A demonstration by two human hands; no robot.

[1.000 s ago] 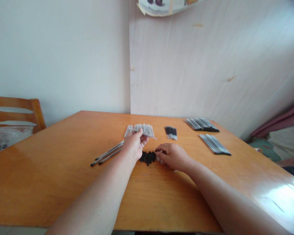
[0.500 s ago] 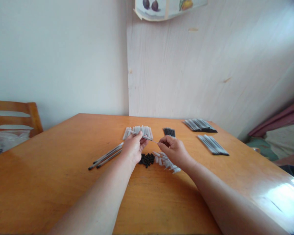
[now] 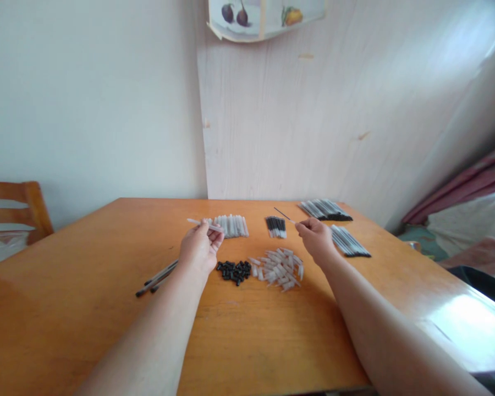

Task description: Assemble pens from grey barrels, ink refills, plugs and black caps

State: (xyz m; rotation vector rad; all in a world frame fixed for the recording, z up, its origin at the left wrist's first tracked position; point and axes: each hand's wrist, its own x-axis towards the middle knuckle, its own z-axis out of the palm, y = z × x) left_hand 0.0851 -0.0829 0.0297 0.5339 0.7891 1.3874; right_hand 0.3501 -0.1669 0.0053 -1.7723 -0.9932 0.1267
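Observation:
My left hand [image 3: 198, 250] pinches a translucent white pen barrel [image 3: 194, 221], tilted above the table left of centre. In the fingers of my right hand [image 3: 317, 237] is a thin dark pen refill [image 3: 282, 213], its free end pointing up and left. Barrel and refill are well apart. Behind my left hand lies a row of white pen barrels [image 3: 233, 225]. A bundle of dark refills with pale ends [image 3: 276, 226] rests left of my right hand. Nearer me are a pile of small black plugs [image 3: 234, 270] and a heap of whitish cone-like pieces [image 3: 278, 268].
A few black-ended pens [image 3: 157, 279] lie at the left, partly behind my left forearm. Two groups of similar pens, one at the back right [image 3: 325, 210] and one nearer [image 3: 350, 241], lie beyond my right hand. A wooden chair [image 3: 35, 209] stands at left.
My hands have moved apart, the left one leftward with the barrel, the right one rightward. The refill, earlier close to the barrel's end, is now clear of it. The view has shifted slightly.

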